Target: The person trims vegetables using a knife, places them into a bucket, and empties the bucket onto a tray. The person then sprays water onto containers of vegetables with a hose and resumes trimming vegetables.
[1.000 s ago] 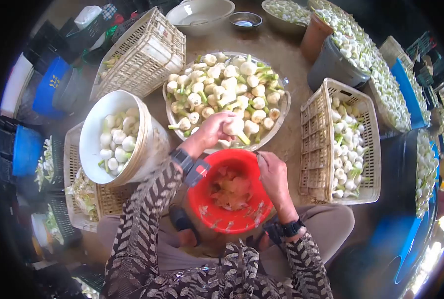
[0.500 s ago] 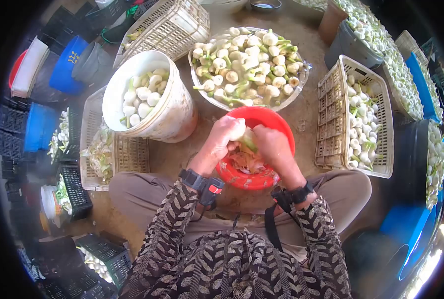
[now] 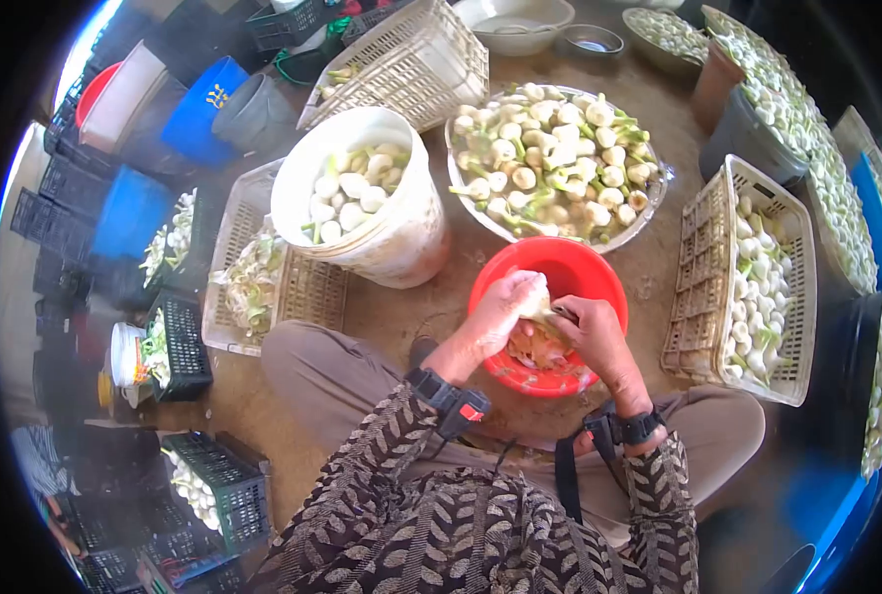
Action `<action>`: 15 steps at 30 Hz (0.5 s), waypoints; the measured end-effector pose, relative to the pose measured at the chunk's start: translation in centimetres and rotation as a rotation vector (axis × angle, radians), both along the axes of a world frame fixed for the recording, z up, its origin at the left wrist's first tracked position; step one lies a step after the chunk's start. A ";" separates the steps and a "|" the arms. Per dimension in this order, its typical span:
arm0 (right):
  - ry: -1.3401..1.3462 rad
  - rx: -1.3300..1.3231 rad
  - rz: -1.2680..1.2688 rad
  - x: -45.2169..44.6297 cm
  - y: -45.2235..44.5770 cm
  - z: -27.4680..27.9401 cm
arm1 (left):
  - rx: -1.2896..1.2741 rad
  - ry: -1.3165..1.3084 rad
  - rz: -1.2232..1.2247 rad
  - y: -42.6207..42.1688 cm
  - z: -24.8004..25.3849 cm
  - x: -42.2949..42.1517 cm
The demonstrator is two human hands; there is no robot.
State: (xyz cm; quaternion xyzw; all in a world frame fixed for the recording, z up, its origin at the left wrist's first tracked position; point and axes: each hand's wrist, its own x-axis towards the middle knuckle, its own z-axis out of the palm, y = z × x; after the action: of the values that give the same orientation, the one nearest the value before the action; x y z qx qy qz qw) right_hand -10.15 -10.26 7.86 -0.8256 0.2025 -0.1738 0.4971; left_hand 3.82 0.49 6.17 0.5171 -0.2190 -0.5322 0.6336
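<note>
Pinches a pale, round, green-stemmed bulb (image 3: 535, 298) between the fingers of the left hand (image 3: 501, 311), over the middle of a round red plastic basin (image 3: 601, 280), inside its rim. Closes the fingers of the right hand (image 3: 596, 331) around a small dark item (image 3: 565, 313) right beside the bulb, too hidden to identify. Has pinkish peelings (image 3: 538, 348) below, in the basin. Faces a wide round silvery tray (image 3: 633, 236) of heaped bulbs (image 3: 560, 148) past the basin's far edge, with a tall white plastic bucket (image 3: 393, 243) off the left edge and a pale slatted plastic crate (image 3: 699, 282) off the right.
</note>
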 end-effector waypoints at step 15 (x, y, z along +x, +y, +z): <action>0.122 0.208 0.074 -0.4 -2.0 -1.8 | -0.259 -0.131 -0.134 0.1 -0.2 -0.3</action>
State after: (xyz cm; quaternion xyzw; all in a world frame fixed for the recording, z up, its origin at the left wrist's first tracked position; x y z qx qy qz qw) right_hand -10.57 -12.25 6.10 -0.7856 0.2187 -0.0831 0.5728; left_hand 3.49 0.58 6.01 0.4489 -0.3608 -0.5059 0.6422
